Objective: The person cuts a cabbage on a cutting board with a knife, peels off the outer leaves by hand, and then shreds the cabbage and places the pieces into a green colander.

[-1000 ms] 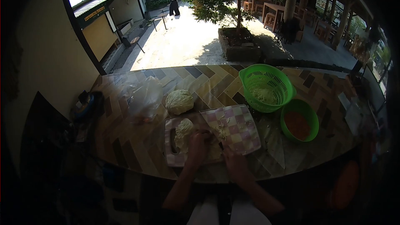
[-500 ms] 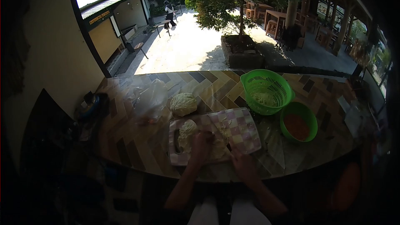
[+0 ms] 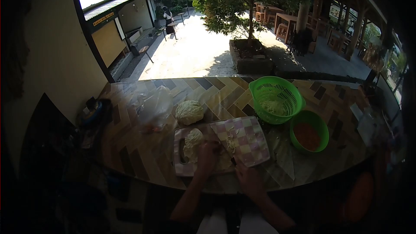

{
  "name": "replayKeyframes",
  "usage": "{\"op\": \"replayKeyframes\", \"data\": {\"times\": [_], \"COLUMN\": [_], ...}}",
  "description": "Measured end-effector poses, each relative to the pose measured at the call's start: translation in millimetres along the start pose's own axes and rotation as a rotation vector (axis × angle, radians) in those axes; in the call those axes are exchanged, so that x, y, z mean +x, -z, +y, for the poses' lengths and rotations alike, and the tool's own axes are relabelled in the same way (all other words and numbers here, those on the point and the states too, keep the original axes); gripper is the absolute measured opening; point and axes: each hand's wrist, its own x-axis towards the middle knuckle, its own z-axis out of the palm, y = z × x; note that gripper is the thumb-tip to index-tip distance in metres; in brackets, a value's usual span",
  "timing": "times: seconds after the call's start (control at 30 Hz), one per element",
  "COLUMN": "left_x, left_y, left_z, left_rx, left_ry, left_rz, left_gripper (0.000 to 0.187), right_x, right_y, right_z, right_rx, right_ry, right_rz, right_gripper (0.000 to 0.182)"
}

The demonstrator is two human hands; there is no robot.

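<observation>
A pink and white checked cutting board (image 3: 255,149) lies on the table in front of me. My right hand (image 3: 248,177) grips a knife (image 3: 234,161) by its handle, its blade slanting up and left over the board. My left hand (image 3: 209,154) is closed, fingers curled down on cabbage at the board's middle; the fingertips are dark and partly hidden. Left of that hand, a pale cut piece of cabbage (image 3: 192,141) rests near the board's handle hole. Shredded cabbage (image 3: 232,141) is scattered right of the blade. Behind the board sits a larger cabbage (image 3: 190,112).
A green colander (image 3: 277,89) with pale shreds stands at the back right. Beside it, a green bowl (image 3: 323,141) holds something orange. A clear plastic bag (image 3: 156,104) lies at the left. Beyond the table are a tree planter (image 3: 251,65) and a distant person (image 3: 167,18).
My right hand and the knife have shifted slightly left and down. My left hand stays on the cabbage. The view has tilted a little, and the distant person has moved left.
</observation>
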Motion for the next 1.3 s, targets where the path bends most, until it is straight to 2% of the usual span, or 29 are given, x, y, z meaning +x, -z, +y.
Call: {"op": "replayKeyframes", "data": {"times": [0.1, 0.4, 0.5, 0.6, 0.8, 0.9, 1.03, 1.1, 1.2, 1.3], "left_x": [-1, -3, -1, -1, -1, -1, -2, -2, -4, -3], "left_y": [-3, 1, 0, -1, 0, -2, -7, -1, 0, 0], "left_z": [-6, 4, 3, 2, 2, -3, -13, -2, 3, 4], "left_rx": [-0.007, -0.073, -0.069, -0.065, -0.091, -0.074, -0.060, -0.099, -0.095, -0.071], "left_ry": [0.021, 0.038, 0.030, 0.014, 0.016, 0.003, -0.024, 0.042, 0.054, 0.034], "left_rz": [-0.027, 0.060, 0.068, 0.066, 0.049, 0.053, 0.042, 0.033, 0.060, 0.083], "left_gripper": [0.028, 0.026, 0.024, 0.024, 0.025, 0.025, 0.025, 0.026, 0.025, 0.023], "right_x": [10, 15, 13, 4, 6, 11, 19, 21, 20, 15], "right_y": [-10, -6, -8, -2, -5, -3, -18, -19, -4, -13], "right_z": [-5, 1, 11, 3, 5, 5, 5, 0, 2, 22], "right_rx": [-0.168, 0.029, 0.144, 0.125, 0.065, 0.059, -0.165, -0.187, 0.009, 0.090], "right_ry": [0.023, -0.015, 0.184, 0.041, -0.025, 0.022, 0.044, 0.014, -0.034, 0.216], "right_rz": [-0.029, 0.063, 0.130, 0.015, -0.029, -0.021, 0.037, 0.062, -0.016, 0.131], "right_gripper": [0.048, 0.046, 0.046, 0.046, 0.047, 0.048, 0.043, 0.042, 0.046, 0.046]}}
